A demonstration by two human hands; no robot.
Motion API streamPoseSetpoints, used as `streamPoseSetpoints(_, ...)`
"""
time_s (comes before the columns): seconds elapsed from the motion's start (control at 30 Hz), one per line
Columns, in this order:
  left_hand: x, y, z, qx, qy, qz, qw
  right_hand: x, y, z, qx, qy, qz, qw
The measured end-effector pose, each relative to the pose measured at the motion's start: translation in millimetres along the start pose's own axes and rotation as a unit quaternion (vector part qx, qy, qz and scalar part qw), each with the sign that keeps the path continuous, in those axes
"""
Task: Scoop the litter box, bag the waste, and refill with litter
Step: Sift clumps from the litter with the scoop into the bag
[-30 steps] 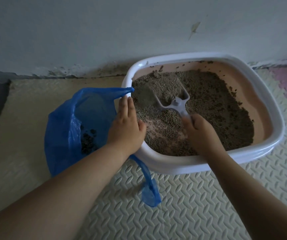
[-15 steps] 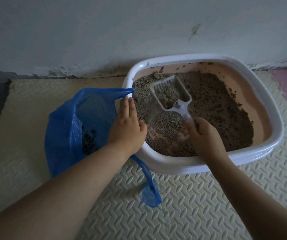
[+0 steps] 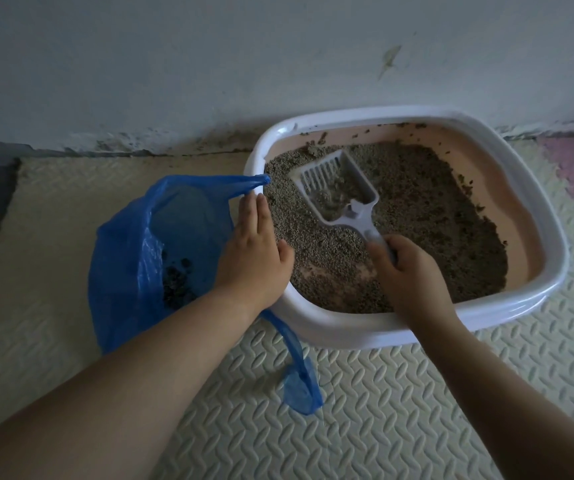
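Left hand (image 3: pixel 252 261) is being pressed flat on the bag (image 3: pixel 129 258) at nine o'clock, pinning it open for the scoop (image 3: pixel 339 188) gripped by the right hand (image 3: pixel 410 271).

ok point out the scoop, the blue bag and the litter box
scoop (image 3: pixel 354 211), head view, where pan meets handle
blue bag (image 3: pixel 122 254), head view, on its left wall
litter box (image 3: pixel 552 244), head view, on its white right rim

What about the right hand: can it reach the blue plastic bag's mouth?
Probably yes: the blue plastic bag gapes open beside the white litter box; only the left hand on the rim lies between.
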State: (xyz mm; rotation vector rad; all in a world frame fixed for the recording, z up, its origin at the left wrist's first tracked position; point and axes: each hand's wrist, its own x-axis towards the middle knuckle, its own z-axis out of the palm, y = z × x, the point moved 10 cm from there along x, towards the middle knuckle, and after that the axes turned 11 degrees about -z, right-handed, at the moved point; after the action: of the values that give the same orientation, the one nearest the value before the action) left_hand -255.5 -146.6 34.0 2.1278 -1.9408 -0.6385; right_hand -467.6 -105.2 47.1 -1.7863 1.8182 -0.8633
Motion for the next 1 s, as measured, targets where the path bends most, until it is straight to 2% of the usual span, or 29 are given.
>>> streamPoseSetpoints(0.3,0.5,-0.7,0.2,0.003,0.002,-0.001,1.0,0.7,3.6,2.1,0.006,-0.005,0.021,1.0)
streamPoseSetpoints(0.6,1.1,-1.6,1.5,-0.012,0.007,0.002,1.0,41.9,-2.8,30.8,-0.059,-0.147,0.029,0.987)
streamPoseSetpoints(0.77,2.3,-2.2,2.6,-0.024,0.007,0.005,1.0,88.1,-23.0,53.0,-0.158,-0.171,0.009,0.972)
streamPoseSetpoints(0.9,2.6,-1.5,2.8,-0.031,0.011,0.006,0.999,105.2,-35.3,73.7,-0.175,-0.162,-0.013,0.971)
streamPoseSetpoints(1.0,2.9,-1.0,3.4,-0.024,0.014,0.008,1.0,112.0,-22.1,71.3,-0.179,-0.106,-0.007,0.978)
